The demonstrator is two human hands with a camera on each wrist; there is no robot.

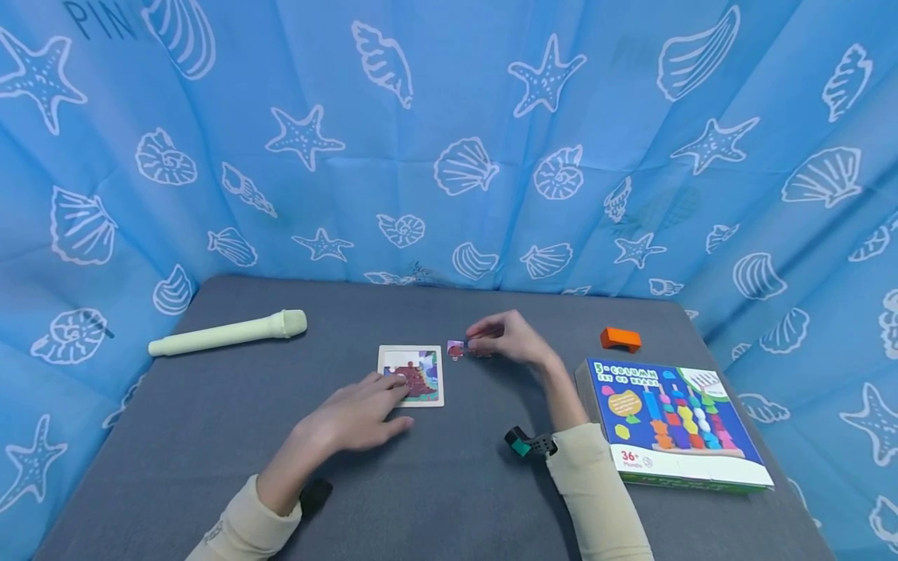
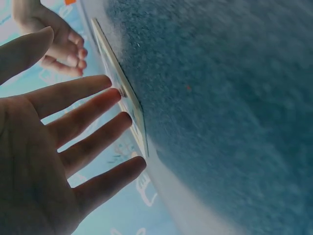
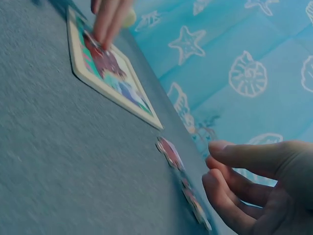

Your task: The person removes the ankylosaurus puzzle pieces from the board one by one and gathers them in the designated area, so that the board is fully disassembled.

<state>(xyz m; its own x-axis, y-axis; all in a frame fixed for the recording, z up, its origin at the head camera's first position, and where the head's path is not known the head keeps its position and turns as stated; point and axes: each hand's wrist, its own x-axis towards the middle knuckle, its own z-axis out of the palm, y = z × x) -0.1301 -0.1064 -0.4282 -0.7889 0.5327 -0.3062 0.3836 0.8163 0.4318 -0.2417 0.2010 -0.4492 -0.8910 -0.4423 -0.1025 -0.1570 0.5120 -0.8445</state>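
A small jigsaw puzzle in a pale square frame (image 1: pixel 440 393) lies on the table, partly filled with a reddish-brown picture. My left hand (image 1: pixel 358 413) reaches over its near left side, with straight fingers touching the puzzle. My right hand (image 1: pixel 515 339) hovers just beyond the frame's right side, its fingers loosely bent; nothing shows between thumb and fingertips. Below it lie loose puzzle pieces: a pink and red one (image 1: pixel 456 349) beside the frame, and others (image 3: pixel 195 208) partly hidden under the fingers in the head view.
A pale green toy microphone (image 1: pixel 228 335) lies at the left. On the right are an orange block (image 1: pixel 620 339) and a boxed bead set (image 1: pixel 680 425). A blue curtain (image 1: pixel 449 156) with shell prints hangs behind the grey table (image 1: pixel 449 483).
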